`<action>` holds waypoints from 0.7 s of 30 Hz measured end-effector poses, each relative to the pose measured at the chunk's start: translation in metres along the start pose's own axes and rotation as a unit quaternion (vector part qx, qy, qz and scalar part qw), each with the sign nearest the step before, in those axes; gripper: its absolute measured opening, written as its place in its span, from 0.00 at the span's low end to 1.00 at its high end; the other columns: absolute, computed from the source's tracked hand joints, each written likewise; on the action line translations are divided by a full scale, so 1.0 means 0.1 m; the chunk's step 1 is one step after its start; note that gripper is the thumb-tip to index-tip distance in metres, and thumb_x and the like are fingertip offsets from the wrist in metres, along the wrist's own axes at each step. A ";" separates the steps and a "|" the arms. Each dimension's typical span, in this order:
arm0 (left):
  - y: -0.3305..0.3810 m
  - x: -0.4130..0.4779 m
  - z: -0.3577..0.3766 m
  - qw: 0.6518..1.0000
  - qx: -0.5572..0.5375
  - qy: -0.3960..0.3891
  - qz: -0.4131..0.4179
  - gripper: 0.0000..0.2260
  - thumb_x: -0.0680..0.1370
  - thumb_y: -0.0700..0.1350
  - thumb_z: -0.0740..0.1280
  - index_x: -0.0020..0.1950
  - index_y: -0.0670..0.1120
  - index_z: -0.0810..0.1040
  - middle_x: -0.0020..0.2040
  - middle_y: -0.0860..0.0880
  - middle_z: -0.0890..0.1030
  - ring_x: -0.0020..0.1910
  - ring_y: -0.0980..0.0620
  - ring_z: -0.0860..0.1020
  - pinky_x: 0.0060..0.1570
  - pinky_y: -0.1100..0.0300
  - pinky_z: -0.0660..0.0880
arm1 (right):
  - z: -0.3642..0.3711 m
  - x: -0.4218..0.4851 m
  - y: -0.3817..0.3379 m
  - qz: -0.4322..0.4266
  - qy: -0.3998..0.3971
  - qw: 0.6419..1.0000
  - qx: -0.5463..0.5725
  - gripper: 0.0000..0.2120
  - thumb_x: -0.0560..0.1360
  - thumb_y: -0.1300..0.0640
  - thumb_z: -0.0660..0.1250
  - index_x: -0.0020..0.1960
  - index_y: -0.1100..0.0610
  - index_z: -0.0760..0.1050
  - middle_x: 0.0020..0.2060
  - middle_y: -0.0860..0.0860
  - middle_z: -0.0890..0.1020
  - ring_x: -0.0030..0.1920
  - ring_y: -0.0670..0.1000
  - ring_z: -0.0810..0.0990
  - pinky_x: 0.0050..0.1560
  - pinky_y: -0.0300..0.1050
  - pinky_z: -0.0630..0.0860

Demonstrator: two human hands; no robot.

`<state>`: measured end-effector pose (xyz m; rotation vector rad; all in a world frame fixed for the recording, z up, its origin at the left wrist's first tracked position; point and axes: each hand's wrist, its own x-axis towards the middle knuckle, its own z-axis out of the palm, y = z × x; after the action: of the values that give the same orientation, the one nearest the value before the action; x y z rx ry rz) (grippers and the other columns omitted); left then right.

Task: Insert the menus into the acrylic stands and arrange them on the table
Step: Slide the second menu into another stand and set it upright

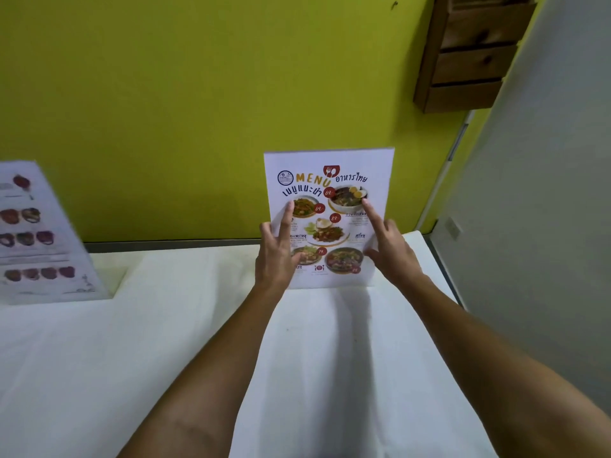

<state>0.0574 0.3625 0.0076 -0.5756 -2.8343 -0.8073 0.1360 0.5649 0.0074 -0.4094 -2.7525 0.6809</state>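
Note:
A menu in an acrylic stand [330, 180] stands upright near the far edge of the white table [165, 342], in front of the green wall. It shows "MENU" and several food photos. My left hand [277, 252] grips its left edge, thumb in front and fingers spread on the face. My right hand [388, 242] holds the right edge, its index finger pressed on the front. A second menu in a stand [39, 233] stands at the far left, angled and blurred.
A green wall [165, 110] runs right behind the table. A brown wooden drawer unit [469, 54] hangs on it at upper right. A grey wall [545, 193] borders the table's right side.

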 end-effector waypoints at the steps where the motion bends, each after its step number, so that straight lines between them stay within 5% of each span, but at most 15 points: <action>1: 0.00 0.00 0.00 1.000 -0.001 -0.001 0.001 0.47 0.72 0.43 0.75 0.78 0.58 0.46 0.61 0.41 0.67 0.48 0.43 0.78 0.43 0.51 0.79 | 0.01 0.00 0.01 -0.005 0.002 1.000 0.007 0.51 0.72 0.65 0.70 0.72 0.30 0.38 0.51 0.59 0.71 0.44 0.63 0.76 0.41 0.60 0.79; 6: 0.01 -0.01 0.00 1.000 -0.006 -0.005 0.008 0.46 0.73 0.41 0.73 0.78 0.57 0.45 0.65 0.40 0.65 0.50 0.42 0.78 0.42 0.53 0.78 | -0.01 -0.02 0.04 -0.022 -0.003 0.999 0.027 0.49 0.72 0.62 0.71 0.75 0.35 0.40 0.52 0.59 0.71 0.45 0.61 0.75 0.42 0.55 0.77; 13: -0.12 -0.06 -0.11 1.000 -0.003 -0.007 0.005 0.45 0.73 0.49 0.73 0.78 0.58 0.45 0.73 0.39 0.59 0.63 0.40 0.74 0.49 0.50 0.79 | -0.04 -0.12 -0.02 -0.017 -0.030 0.999 0.042 0.44 0.75 0.58 0.69 0.77 0.40 0.42 0.64 0.65 0.67 0.57 0.67 0.75 0.55 0.62 0.76; 21: -0.27 -0.07 -0.34 0.999 -0.010 -0.027 0.037 0.42 0.74 0.48 0.72 0.78 0.56 0.47 0.77 0.39 0.55 0.70 0.39 0.67 0.61 0.48 0.74 | -0.07 -0.22 -0.30 0.011 0.032 0.998 -0.062 0.43 0.72 0.54 0.72 0.77 0.46 0.48 0.75 0.65 0.53 0.72 0.70 0.61 0.63 0.66 0.72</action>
<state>0.0540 0.3206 0.0217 -0.7096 -2.8372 -0.8207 0.1526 0.5349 0.0240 -0.4788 -2.7422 0.4952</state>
